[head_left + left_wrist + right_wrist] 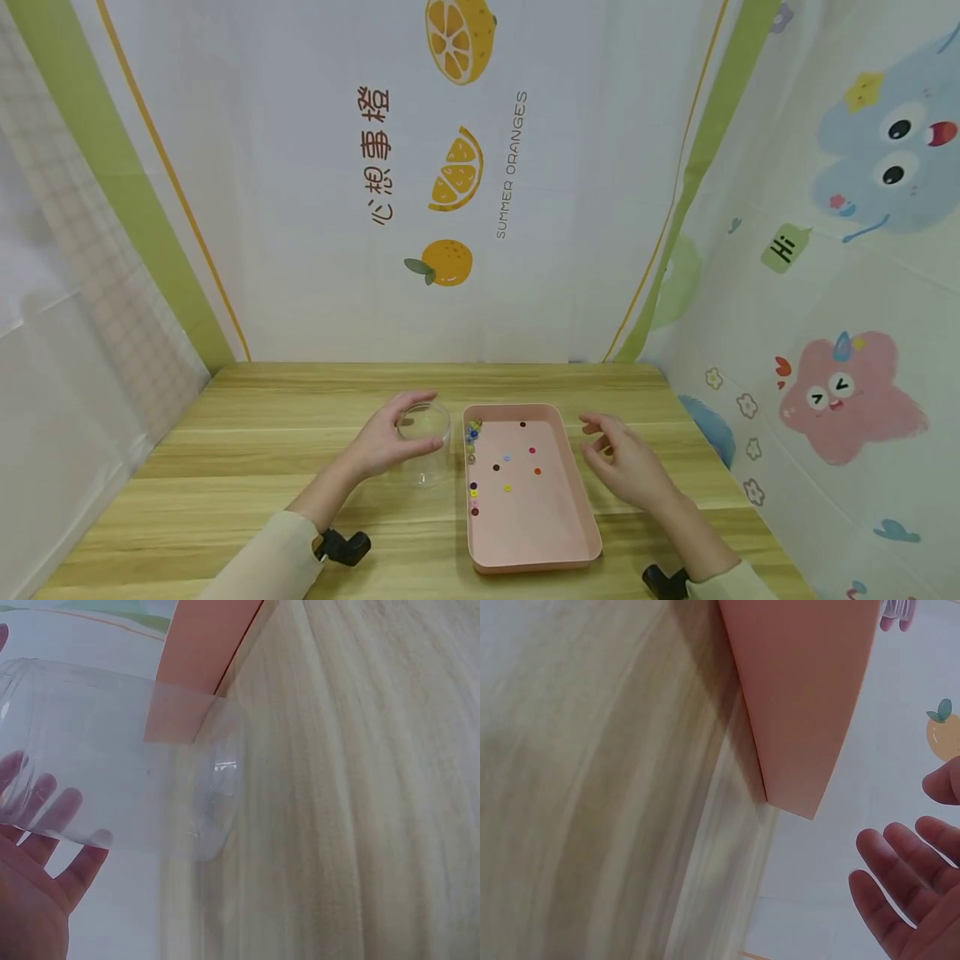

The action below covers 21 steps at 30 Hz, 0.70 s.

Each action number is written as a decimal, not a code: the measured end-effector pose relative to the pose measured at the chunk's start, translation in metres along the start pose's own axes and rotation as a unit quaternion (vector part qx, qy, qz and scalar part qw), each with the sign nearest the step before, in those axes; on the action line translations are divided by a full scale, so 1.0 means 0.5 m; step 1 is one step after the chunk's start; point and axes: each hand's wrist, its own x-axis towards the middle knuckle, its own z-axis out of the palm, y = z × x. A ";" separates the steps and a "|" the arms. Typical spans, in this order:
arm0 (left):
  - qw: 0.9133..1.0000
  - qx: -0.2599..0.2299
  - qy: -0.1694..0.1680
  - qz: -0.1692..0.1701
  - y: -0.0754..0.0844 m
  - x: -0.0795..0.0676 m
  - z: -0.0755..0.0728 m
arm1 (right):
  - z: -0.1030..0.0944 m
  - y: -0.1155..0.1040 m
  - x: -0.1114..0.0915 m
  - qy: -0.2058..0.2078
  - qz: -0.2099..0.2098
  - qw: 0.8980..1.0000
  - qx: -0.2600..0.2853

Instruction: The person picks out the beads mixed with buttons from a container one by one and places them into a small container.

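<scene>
My left hand (pixel 381 443) grips a clear, see-through jar (pixel 426 468) close to its rim, thumb on the near side and fingers round the far side. Nothing shows inside the jar (pixel 124 757), which stands upright at the table left of a pink tray (pixel 534 529). In the tray lie several small round coloured pieces, with a yellow one (pixel 507 489) and an orange one (pixel 537 472) among those scattered over its floor. More are lined up along its left wall. My right hand (pixel 628 468) hovers just beyond the tray's right wall, fingers loosely bent and holding nothing.
The wooden table (pixel 247 467) reaches back to a white curtain (pixel 315 275) printed with oranges. On the right hangs a cartoon-printed curtain (pixel 750 333). Black wrist mounts sit on the left wrist (pixel 343 547) and the right wrist (pixel 663 582).
</scene>
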 end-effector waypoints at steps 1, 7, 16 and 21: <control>1.000 -0.004 -0.001 -0.002 -0.001 0.000 0.001 | 0.001 0.001 0.000 -0.002 0.002 1.000 0.000; 1.000 -0.028 -0.001 0.000 -0.010 -0.001 0.009 | 0.004 0.005 -0.002 -0.004 0.004 1.000 0.001; 0.998 -0.056 0.013 0.012 -0.024 0.003 0.019 | 0.006 0.019 0.010 0.025 0.038 0.994 0.101; 0.997 -0.069 0.010 0.011 -0.025 0.006 0.021 | 0.008 0.043 0.024 0.034 0.086 0.979 0.180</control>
